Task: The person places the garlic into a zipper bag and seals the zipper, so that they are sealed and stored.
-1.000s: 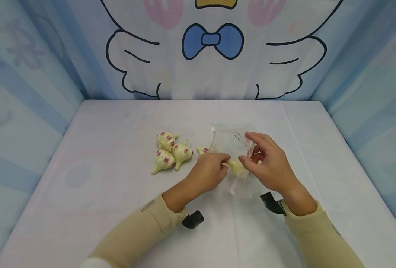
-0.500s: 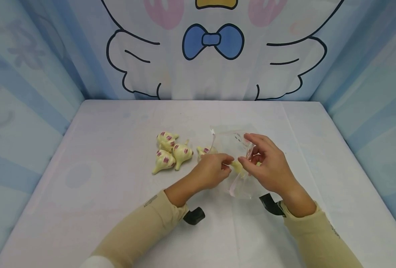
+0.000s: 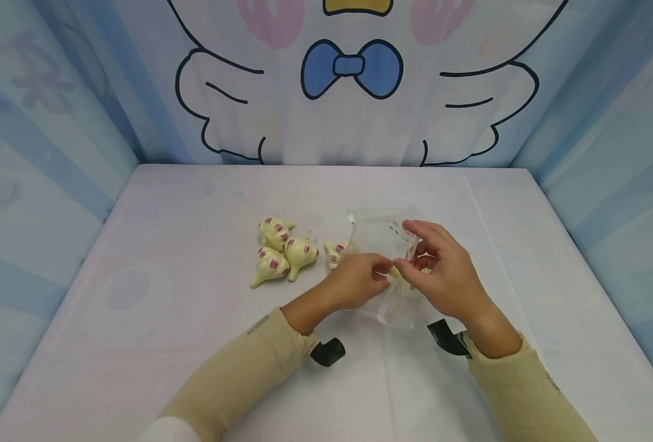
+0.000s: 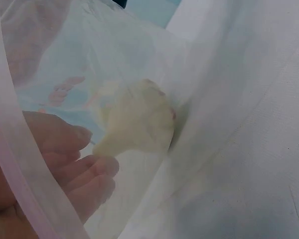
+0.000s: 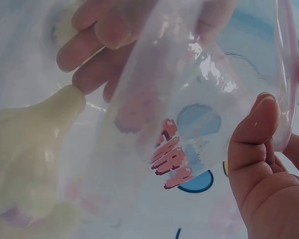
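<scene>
A clear plastic zip bag (image 3: 375, 236) stands propped with its mouth to the left. My right hand (image 3: 445, 267) holds the bag's rim between thumb and fingers, which the right wrist view shows along the pinkish edge. Through the mouth reaches my left hand (image 3: 359, 281), its loosely bent fingers inside the bag. A pale garlic bulb (image 4: 139, 119) with purple marks lies in the bag. Its stem end is right at the left fingertips (image 4: 107, 167); no firm grasp shows. Another garlic bulb (image 3: 334, 252) sits just beyond the left hand, partly hidden.
Left of the bag, three more garlic bulbs (image 3: 301, 252) lie in a close cluster on the white table (image 3: 194, 276). Patterned curtains (image 3: 348, 123) enclose the back and both sides. A black wrist mount (image 3: 328, 352) juts from each sleeve.
My left hand has moved right, deeper into the bag, and the garlic bulb at its fingertips has shifted slightly inward. The right hand keeps its hold on the rim almost unmoved.
</scene>
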### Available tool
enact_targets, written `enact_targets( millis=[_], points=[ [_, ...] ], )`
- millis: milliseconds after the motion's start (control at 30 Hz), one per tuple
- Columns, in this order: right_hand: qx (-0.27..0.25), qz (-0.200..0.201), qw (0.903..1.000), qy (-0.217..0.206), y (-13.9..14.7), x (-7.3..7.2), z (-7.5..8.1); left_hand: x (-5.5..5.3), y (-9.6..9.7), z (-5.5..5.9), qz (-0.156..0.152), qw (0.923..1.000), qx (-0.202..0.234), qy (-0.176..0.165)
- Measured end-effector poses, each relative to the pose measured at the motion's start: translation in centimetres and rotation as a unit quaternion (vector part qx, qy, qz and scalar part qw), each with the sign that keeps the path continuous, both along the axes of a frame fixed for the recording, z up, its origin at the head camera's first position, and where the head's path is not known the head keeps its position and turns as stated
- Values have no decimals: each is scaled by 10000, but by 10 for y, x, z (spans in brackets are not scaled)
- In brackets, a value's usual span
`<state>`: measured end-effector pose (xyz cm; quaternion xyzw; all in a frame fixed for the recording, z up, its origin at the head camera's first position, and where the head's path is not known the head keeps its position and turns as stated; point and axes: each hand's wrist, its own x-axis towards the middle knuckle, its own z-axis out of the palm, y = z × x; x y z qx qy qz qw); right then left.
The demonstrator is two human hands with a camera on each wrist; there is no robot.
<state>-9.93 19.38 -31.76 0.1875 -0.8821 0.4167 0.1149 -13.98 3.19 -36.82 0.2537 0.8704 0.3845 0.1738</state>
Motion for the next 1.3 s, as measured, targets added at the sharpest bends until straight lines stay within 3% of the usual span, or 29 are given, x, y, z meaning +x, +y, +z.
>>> enact_targets(
  millis=[533, 900, 1300],
  points=[
    [-72, 14, 10000, 11, 2, -1, 0, -4, 12, -4, -278, 9995, -154, -85],
    [-94, -21, 10000, 10, 4, -2, 1, -7, 13, -4, -315, 9992, -6, -251],
    [57, -39, 10000, 33, 7, -1, -1, 2, -19, 17, -158, 9988, 386, -254]
  ],
)
